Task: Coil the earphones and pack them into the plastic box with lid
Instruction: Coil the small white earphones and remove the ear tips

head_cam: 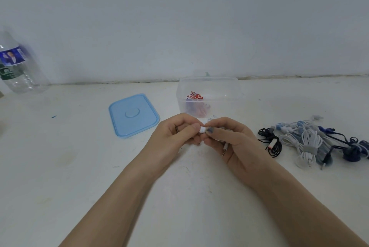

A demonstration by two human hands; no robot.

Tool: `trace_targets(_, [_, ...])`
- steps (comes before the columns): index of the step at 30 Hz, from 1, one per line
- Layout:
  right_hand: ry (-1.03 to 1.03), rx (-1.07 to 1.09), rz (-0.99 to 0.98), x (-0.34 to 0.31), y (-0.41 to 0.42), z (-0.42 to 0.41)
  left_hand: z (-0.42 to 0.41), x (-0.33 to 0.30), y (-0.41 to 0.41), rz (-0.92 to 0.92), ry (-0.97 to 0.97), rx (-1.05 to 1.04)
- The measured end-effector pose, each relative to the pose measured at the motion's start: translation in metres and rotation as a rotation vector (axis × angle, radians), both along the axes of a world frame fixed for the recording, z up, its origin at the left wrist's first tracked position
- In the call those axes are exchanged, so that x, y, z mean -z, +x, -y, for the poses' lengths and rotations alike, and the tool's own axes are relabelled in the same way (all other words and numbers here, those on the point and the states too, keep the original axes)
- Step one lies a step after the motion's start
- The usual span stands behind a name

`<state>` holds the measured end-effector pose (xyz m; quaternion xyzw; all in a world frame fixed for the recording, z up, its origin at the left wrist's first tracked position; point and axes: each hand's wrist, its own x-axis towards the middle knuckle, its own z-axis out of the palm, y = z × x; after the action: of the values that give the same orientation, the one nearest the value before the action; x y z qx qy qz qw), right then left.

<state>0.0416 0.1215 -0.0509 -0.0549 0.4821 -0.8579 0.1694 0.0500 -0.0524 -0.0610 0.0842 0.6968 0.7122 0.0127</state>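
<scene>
Now white earphones (203,128) between both hands

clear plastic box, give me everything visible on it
The plastic box is a clear, slightly frosted rectangular tub with rounded corners, standing upright and open on the white table, close to the wall. Inside lies a red and white bundle, apparently coiled earphones; details blur through the wall. Its blue lid lies flat on the table to its left, apart from it. Both hands work just in front of it, not touching it as far as the view shows.
</scene>
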Motion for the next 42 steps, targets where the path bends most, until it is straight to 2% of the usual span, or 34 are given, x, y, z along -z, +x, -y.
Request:
trace_targets(7, [-0.031,0.031,0.040,0.002,0.000,0.003,-0.002,0.000,-0.001,0.041,0.024,-0.025])
trace_targets(10, [0.007,0.049,-0.003,0.000,-0.004,0.003,-0.002,-0.005,-0.004,-0.005,-0.038,-0.056])
trace_targets(13, [0.121,0.056,-0.110,-0.011,-0.011,0.005,-0.001,-0.013,-0.007,-0.053,-0.100,-0.158])
trace_targets(16, [0.319,0.096,-0.270,-0.037,-0.036,0.006,0.003,-0.029,-0.020,-0.100,-0.194,-0.253])
trace_targets(19, [0.594,0.131,-0.391,-0.064,-0.078,0.014,0.012,-0.044,-0.049,-0.167,-0.423,-0.325])
trace_targets(22, [0.988,0.136,-0.403,-0.069,-0.115,0.029,0.019,-0.051,-0.081,-0.244,-0.829,-0.334])
trace_targets(25, [1.287,-0.034,-0.356,-0.064,-0.135,0.043,0.017,-0.051,-0.102,-0.225,-1.117,-0.245])
trace_targets(31, [1.460,-0.206,-0.302,-0.080,-0.137,0.052,0.008,-0.056,-0.110,-0.205,-1.322,-0.178])
trace_targets(36, [1.690,-0.229,-0.376,-0.096,-0.119,0.034,-0.002,-0.065,-0.099,-0.285,-1.330,-0.197])
trace_targets(42, [1.631,0.006,-0.534,-0.113,-0.080,-0.007,-0.029,-0.062,-0.054,-0.478,-1.133,-0.203])
